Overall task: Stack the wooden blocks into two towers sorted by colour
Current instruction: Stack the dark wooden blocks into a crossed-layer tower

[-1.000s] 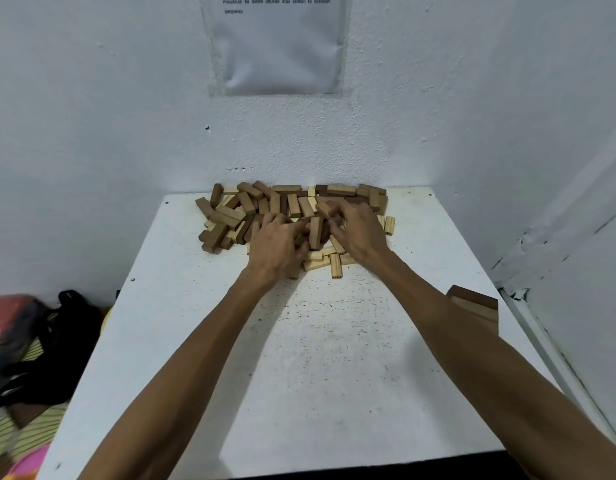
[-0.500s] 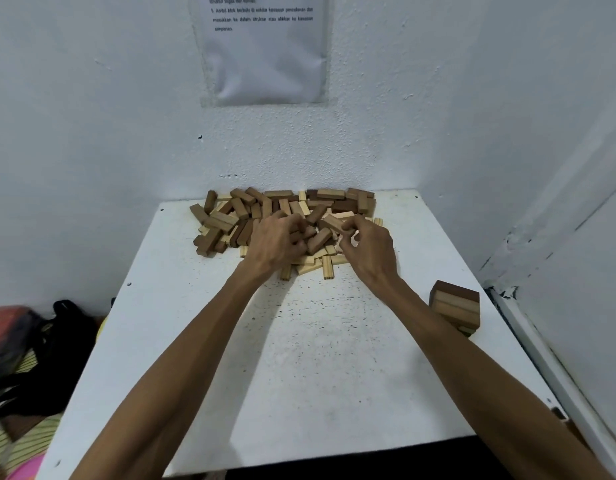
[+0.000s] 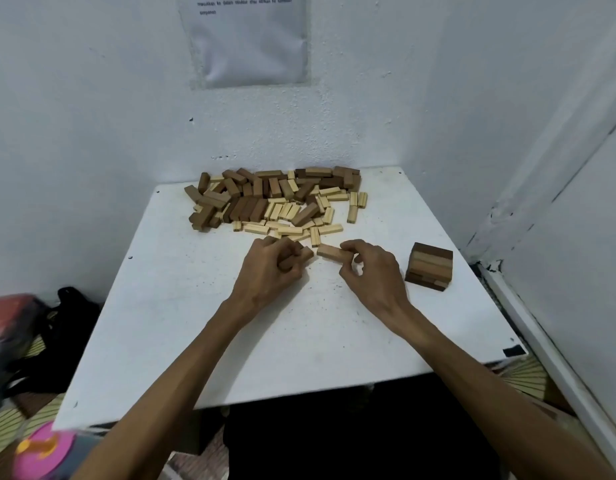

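Note:
A heap of loose wooden blocks (image 3: 275,200), dark brown and pale, lies at the far side of the white table (image 3: 230,341). A low tower of brown blocks (image 3: 429,266) stands near the table's right edge. My left hand (image 3: 272,268) is in front of the heap, its fingers curled round brown blocks (image 3: 305,252) whose ends stick out. My right hand (image 3: 369,268) pinches one brown block (image 3: 331,252) by its end, just left of the tower and apart from it.
White walls close the table in at the back and right, with a paper sheet (image 3: 247,36) taped above. A black bag (image 3: 57,334) and a pink lidded thing (image 3: 40,452) sit on the floor to the left.
Both hands have drawn back out of the heap toward me, each carrying brown wood. The camera has tipped down, so more of the table's near edge shows.

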A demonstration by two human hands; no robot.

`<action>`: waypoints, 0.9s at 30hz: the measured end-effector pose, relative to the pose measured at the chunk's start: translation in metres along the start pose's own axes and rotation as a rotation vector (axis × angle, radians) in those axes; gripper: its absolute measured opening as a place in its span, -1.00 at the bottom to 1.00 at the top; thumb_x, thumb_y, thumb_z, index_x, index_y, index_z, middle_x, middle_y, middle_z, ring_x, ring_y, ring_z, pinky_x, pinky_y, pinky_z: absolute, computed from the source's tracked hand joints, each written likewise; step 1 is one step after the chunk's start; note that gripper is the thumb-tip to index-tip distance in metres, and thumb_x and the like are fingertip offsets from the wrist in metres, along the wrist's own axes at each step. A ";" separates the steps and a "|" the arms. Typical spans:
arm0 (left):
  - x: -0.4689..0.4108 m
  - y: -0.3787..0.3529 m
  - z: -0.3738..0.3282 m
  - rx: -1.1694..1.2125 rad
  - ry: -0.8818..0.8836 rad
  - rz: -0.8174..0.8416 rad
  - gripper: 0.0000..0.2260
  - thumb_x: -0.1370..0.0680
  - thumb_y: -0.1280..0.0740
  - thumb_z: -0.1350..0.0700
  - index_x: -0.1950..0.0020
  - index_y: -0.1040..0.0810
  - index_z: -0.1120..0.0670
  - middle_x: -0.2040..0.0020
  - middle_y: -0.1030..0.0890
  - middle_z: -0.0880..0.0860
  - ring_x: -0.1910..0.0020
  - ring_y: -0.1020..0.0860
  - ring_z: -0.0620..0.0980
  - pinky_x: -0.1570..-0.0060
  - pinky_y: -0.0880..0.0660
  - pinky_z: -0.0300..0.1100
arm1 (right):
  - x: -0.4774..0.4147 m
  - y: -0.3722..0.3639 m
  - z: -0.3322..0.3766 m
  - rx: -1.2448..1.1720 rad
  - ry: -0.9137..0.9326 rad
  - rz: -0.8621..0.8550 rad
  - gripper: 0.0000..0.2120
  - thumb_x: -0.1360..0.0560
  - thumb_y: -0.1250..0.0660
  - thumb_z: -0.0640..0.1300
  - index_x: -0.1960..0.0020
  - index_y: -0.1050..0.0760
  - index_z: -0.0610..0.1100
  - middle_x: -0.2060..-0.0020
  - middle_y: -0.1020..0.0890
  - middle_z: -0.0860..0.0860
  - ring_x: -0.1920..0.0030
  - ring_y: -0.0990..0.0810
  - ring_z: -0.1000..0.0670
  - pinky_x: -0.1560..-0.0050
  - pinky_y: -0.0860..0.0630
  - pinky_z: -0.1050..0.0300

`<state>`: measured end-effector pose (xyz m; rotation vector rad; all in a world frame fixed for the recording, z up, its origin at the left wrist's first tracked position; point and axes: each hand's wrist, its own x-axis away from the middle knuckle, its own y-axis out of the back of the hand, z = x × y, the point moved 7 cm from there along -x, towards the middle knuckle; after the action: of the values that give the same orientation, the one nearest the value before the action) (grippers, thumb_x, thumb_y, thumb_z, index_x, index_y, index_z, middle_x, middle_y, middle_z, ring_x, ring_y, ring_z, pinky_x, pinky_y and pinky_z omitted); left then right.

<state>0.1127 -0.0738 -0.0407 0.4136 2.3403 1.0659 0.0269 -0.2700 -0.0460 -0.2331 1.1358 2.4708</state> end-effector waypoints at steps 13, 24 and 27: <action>0.051 -0.008 0.003 0.097 0.041 0.006 -0.76 -0.54 -0.45 0.10 -0.21 -0.65 -0.02 -0.19 -0.60 -0.13 -0.21 -0.46 -0.10 -0.14 -0.36 -0.31 | 0.046 -0.005 -0.009 0.023 0.106 0.065 -0.74 -0.54 -0.38 -0.24 -0.19 -0.65 -0.03 -0.07 -0.64 0.10 -0.11 -0.47 0.03 -0.06 -0.44 0.18; 0.048 -0.012 -0.005 0.047 -0.125 0.150 -0.68 -0.49 -0.43 -0.13 -0.23 -0.66 -0.13 -0.12 -0.58 -0.17 -0.17 -0.48 -0.09 -0.16 -0.43 0.07 | 0.031 -0.014 -0.008 -0.049 0.103 0.111 -0.71 -0.57 -0.38 -0.30 -0.20 -0.66 -0.02 -0.16 -0.60 0.07 -0.21 -0.48 0.00 -0.22 -0.29 0.43; 0.049 -0.013 -0.004 0.023 -0.145 0.125 -0.63 -0.45 -0.48 -0.13 -0.25 -0.65 -0.13 -0.14 -0.57 -0.19 -0.17 -0.46 -0.11 -0.15 -0.40 0.09 | 0.031 -0.012 -0.014 -0.077 0.065 0.187 -0.57 -0.54 -0.36 -0.22 -0.39 -0.51 0.01 -0.20 -0.58 0.16 -0.29 -0.48 0.05 -0.32 -0.43 0.10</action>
<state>0.0695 -0.0617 -0.0654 0.6316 2.2240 1.0301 0.0040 -0.2644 -0.0736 -0.2414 1.1366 2.6930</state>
